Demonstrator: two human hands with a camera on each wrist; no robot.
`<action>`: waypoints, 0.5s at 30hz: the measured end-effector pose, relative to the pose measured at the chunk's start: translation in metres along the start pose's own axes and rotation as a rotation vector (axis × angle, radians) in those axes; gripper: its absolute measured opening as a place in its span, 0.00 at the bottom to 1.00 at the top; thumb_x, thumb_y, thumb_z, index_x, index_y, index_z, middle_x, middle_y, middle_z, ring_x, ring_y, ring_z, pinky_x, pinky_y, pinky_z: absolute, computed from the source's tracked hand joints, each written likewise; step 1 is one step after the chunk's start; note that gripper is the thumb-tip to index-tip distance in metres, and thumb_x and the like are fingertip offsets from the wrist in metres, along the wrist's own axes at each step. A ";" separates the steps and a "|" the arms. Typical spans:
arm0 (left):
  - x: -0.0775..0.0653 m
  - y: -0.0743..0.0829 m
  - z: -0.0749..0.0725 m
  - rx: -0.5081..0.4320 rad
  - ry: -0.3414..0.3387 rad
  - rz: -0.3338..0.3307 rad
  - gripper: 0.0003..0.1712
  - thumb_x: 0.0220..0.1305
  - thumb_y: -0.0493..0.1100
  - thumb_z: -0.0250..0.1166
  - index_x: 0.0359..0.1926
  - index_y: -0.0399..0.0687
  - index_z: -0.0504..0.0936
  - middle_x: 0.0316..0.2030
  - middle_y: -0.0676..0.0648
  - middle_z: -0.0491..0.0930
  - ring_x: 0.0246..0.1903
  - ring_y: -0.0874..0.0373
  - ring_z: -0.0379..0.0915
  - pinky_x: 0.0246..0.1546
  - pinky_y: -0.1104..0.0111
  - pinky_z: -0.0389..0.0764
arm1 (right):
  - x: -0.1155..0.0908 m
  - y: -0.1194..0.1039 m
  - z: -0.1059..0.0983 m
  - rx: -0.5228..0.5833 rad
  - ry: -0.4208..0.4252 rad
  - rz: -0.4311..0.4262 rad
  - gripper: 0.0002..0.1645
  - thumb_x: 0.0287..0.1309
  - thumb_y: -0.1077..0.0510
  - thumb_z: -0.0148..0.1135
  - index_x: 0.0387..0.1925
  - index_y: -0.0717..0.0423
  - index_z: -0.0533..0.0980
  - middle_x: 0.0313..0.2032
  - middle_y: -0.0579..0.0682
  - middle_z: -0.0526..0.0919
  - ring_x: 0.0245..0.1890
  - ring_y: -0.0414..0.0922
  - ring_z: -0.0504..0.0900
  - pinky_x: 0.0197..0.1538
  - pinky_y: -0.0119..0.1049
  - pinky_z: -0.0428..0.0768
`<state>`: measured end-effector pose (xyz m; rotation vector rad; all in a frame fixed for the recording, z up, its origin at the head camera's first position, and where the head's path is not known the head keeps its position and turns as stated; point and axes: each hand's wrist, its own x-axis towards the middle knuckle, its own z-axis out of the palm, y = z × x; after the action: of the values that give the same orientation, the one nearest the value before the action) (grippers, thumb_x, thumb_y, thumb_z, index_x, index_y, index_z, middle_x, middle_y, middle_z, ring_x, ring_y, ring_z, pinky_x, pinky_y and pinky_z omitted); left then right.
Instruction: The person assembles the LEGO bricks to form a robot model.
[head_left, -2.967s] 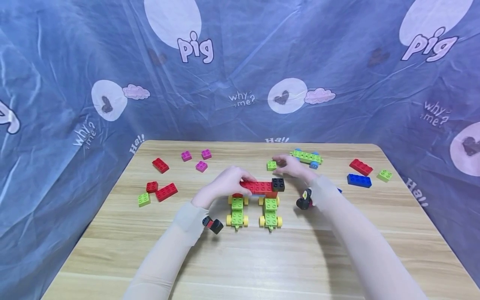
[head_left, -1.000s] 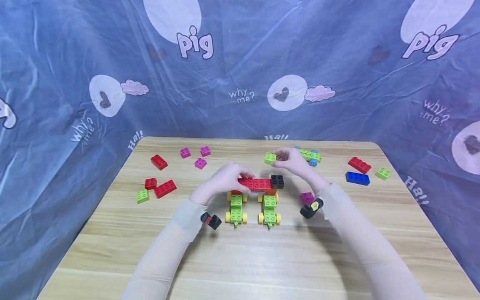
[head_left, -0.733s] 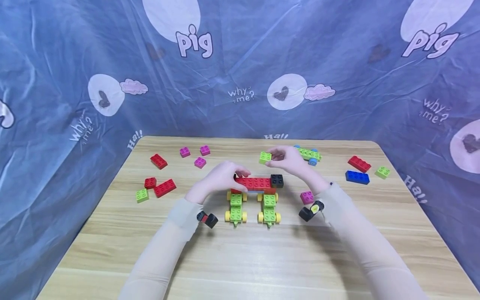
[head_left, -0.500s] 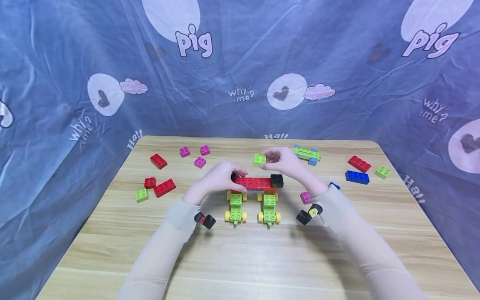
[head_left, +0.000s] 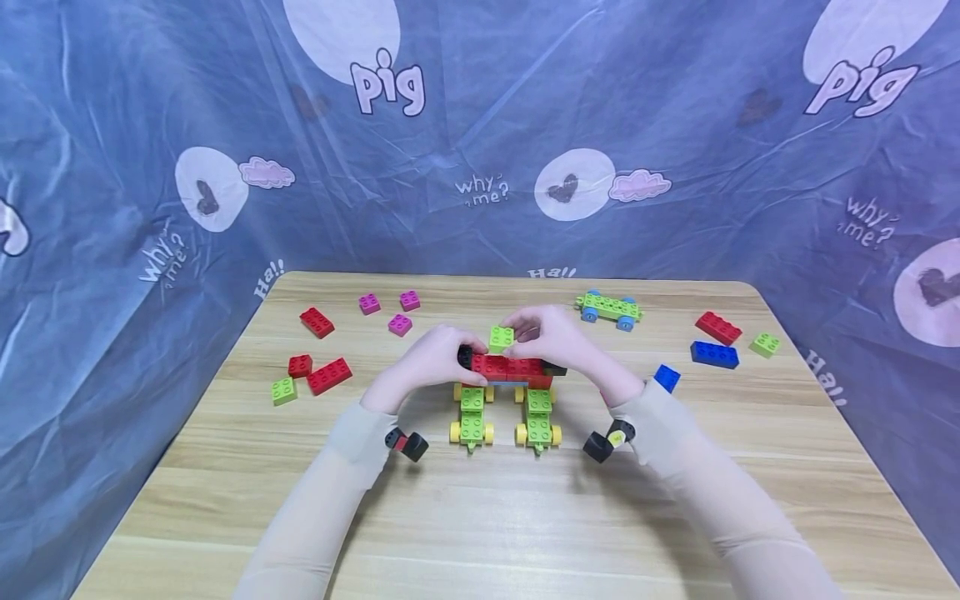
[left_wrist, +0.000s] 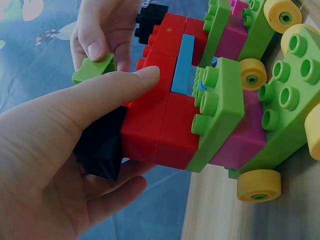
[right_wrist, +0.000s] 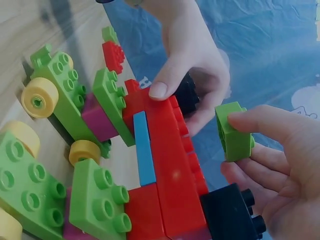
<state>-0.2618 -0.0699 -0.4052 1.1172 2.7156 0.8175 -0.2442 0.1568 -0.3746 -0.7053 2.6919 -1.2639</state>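
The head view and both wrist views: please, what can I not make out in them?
- Head view: most of the right black block, covered by the right hand.
- Left wrist view: part of the green block, behind the left hand.
- Right wrist view: the rest of the lowest yellow wheel, cut off at the bottom-left corner.
- Head view: details of the yellow patch, too small.
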 end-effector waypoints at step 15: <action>0.000 0.002 0.004 0.030 -0.001 0.007 0.25 0.45 0.52 0.77 0.43 0.43 0.85 0.34 0.51 0.85 0.32 0.62 0.77 0.36 0.70 0.76 | -0.002 0.001 0.009 -0.032 -0.073 -0.036 0.24 0.46 0.59 0.73 0.47 0.64 0.80 0.42 0.58 0.86 0.41 0.51 0.85 0.47 0.40 0.84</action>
<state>-0.2592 -0.0669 -0.4070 1.1335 2.7337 0.7788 -0.2399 0.1519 -0.3817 -0.7906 2.6583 -1.1816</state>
